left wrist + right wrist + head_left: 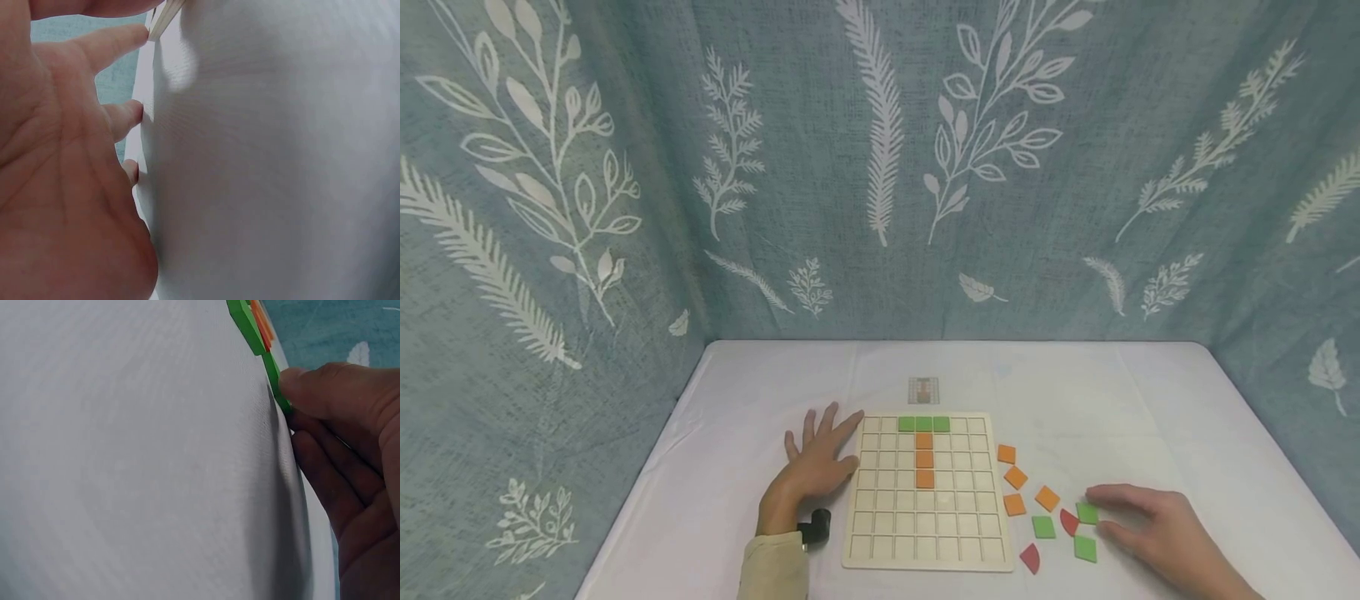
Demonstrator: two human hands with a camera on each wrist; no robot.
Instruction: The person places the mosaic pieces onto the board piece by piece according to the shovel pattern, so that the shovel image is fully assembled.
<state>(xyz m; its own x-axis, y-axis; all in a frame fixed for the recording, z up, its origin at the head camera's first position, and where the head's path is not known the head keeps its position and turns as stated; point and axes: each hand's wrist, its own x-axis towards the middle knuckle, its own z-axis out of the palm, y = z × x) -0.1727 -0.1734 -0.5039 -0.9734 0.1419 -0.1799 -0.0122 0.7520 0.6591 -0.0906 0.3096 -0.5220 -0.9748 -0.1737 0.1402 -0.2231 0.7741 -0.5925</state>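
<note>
Green flat square tile (1087, 513), at the thumb and index finger of the right hand (1165, 529). It lies just left of that hand, at or barely above the white cloth-covered tabletop (1150, 417) (any lift is too slight for me to tell from where I stand). The grip is nearly closed: finger and thumb meet the tile at its right-hand side, and the right wrist view shows the thumb against it, so it appears lightly pinched.

Being square, the tile offers no long axis. The governing relation is sideways: the pale seven-by-seven grid board (883, 523) lies to the tile's left, well apart, with its lower rows roughly level with the tile and its upper rows farther from the person. Between the two sit a red quarter-circle piece (1069, 522), close by the green tile's left side, an orange flat square tile (1047, 498) and a second green square (1043, 527).

The right hand is plainly the nearer; the left hand (812, 471) rests at the board's opposite edge, fingers spread, with no tile in it. On the board, a row of three green squares (923, 424) occupies the top line, and a column of three orange squares (924, 459) descends below its middle member. A small printed card (923, 391) lies beyond the board's far edge.
</note>
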